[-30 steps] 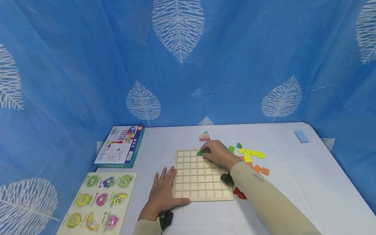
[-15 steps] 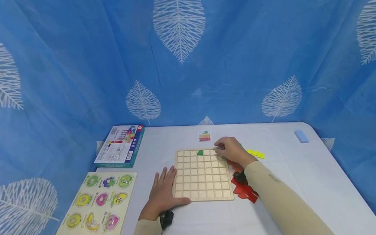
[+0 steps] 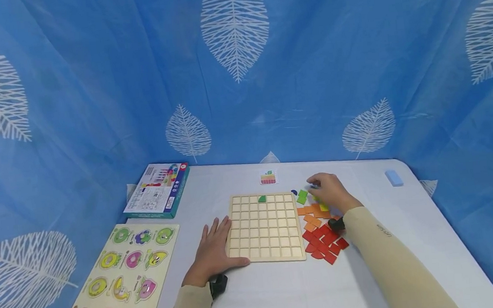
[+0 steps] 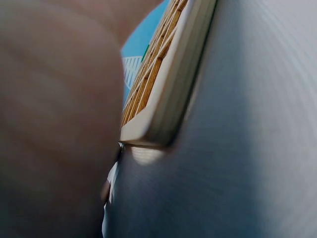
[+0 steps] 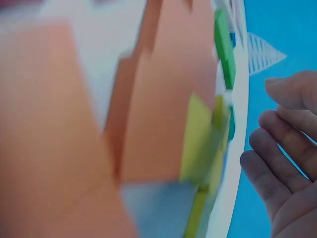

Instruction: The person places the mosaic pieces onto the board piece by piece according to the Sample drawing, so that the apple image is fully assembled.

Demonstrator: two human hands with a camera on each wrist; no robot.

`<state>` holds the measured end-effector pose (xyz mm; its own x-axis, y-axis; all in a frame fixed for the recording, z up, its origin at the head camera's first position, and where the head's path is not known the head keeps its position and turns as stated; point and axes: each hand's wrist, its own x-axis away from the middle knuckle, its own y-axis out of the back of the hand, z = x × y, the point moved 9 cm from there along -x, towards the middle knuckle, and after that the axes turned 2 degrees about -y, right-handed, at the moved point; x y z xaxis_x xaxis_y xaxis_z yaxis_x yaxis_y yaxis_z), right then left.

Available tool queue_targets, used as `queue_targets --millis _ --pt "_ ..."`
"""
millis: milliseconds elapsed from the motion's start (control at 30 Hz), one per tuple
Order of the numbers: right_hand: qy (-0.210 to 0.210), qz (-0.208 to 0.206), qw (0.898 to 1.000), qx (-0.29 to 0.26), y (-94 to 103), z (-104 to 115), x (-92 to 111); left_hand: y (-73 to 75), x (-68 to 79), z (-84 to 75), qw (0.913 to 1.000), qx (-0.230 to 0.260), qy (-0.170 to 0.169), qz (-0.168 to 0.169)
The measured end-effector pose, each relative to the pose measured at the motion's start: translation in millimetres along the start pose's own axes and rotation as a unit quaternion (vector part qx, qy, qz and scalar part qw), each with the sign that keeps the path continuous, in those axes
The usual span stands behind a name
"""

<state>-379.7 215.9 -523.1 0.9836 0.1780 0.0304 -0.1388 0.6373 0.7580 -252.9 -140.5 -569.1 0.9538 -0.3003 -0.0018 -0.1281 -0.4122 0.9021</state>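
The left hand [image 3: 213,252] lies with fingers spread along the left side of the board [image 3: 264,232], its thumb at the near edge, while one green piece [image 3: 262,199] sits in the board's far row. The right hand [image 3: 330,189], fingers loosely bent and holding nothing, is over the yellow pieces [image 3: 323,207], with green tiles [image 3: 303,193], orange pieces [image 3: 314,220] and red pieces [image 3: 314,244] nearby, right of the board.

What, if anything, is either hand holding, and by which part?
Nothing, as far as shows: the left hand rests at the left edge of the grid board; the right hand is over coloured pieces.
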Motion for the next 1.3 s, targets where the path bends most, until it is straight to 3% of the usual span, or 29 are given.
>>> queue_targets --millis 267,767,1300 --pt "-0.033 0.027 0.999 0.022 -8.1 -8.1 -1.2 1.2 0.9 -0.5 1.0 0.0 -0.004 -0.007" --pt "0.023 0.025 0.998 0.061 -21.0 17.1 -9.2 5.5 2.7 -4.0 0.9999 0.012 0.0 -0.01" --pt "0.017 0.03 0.997 0.066 -25.2 17.9 -11.5 4.8 2.3 -5.1 1.0 0.006 0.005 -0.006"
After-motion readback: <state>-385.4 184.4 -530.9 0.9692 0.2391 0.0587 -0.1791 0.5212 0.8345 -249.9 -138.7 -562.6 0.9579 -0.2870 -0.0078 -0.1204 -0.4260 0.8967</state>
